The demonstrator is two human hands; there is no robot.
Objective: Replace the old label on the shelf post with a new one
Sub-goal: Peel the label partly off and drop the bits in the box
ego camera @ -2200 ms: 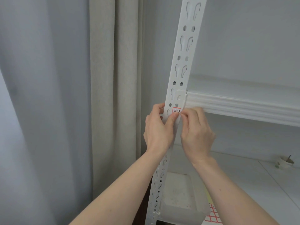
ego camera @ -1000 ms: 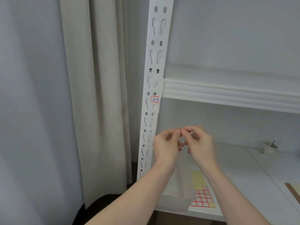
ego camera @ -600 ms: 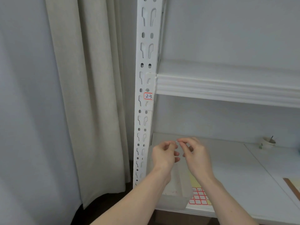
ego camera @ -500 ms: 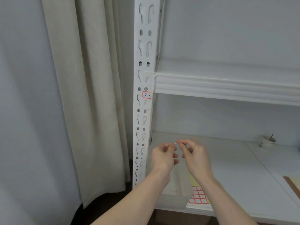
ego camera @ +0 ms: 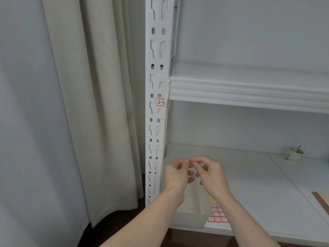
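A small red-bordered label (ego camera: 160,102) reading "2-3" is stuck on the white slotted shelf post (ego camera: 156,50), just below the upper shelf beam. My left hand (ego camera: 176,175) and my right hand (ego camera: 211,175) are well below it, fingertips meeting over a translucent bin (ego camera: 192,216). A tiny reddish-white scrap (ego camera: 191,162) is pinched between the fingertips of both hands. A sheet of red-bordered labels (ego camera: 218,215) lies on the lower shelf (ego camera: 258,184) beside the bin, partly hidden by my right forearm.
A beige curtain (ego camera: 89,104) hangs left of the post. The upper shelf beam (ego camera: 249,93) runs to the right. A small cup (ego camera: 295,153) with a stick stands at the back right of the lower shelf. A wooden edge (ego camera: 320,200) shows at far right.
Both hands left the label on the post and came down to just above the bin, fingertips still together. The "2-3" label stays on the post.
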